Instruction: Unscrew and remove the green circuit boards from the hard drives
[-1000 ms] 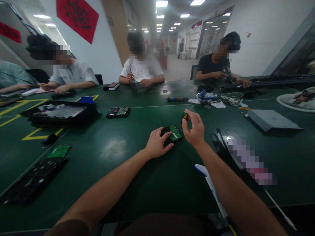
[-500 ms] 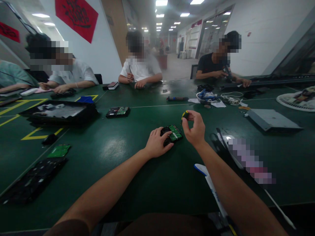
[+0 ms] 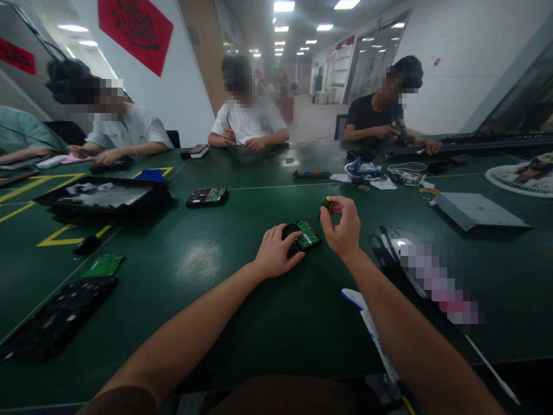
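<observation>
A hard drive (image 3: pixel 309 235) lies on the green table in front of me, its green circuit board facing up. My left hand (image 3: pixel 279 251) steadies it from the left, fingers across the top and thumb along the near edge. In my right hand (image 3: pixel 344 226), thumb and fingers pinch the yellow-and-black handle of a small screwdriver (image 3: pixel 326 203). Its shaft points down at the right end of the drive; the tip is too small to make out. Farther left rests a second hard drive (image 3: pixel 207 197), untouched.
A black tray (image 3: pixel 103 196) stands at left, with a green board (image 3: pixel 103 266) and black panel (image 3: pixel 60 317) nearer. A grey metal box (image 3: pixel 479 211) sits at right. A white-and-blue strip (image 3: pixel 375 328) lies beneath my right forearm. Several people work across the table (image 3: pixel 242 300).
The screwdriver handle looks slightly turned in my right hand's fingers. My left hand and the hard drive stay put. Across the table, the middle person's hand has shifted a little.
</observation>
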The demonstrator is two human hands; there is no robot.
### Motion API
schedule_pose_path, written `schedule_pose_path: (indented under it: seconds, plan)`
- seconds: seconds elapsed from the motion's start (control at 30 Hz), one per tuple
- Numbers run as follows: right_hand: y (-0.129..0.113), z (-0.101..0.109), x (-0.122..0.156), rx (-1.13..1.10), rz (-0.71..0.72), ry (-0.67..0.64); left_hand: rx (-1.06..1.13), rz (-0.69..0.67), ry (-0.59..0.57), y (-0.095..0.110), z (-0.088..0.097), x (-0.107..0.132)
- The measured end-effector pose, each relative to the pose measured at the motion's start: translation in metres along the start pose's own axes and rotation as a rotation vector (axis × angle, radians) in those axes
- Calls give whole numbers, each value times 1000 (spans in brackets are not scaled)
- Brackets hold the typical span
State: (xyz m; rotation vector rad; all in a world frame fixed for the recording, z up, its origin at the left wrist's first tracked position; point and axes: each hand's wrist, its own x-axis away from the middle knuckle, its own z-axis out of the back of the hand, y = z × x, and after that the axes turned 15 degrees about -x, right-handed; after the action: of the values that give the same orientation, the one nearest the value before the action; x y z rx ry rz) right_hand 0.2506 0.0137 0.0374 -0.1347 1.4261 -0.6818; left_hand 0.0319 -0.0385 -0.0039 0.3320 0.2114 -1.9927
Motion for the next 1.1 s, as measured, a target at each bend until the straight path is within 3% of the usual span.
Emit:
schedule_pose_path:
  seconds: [1.1]
  plan:
    - [0, 1, -1, -2, -23, 14, 10, -3, 6, 0, 2, 0]
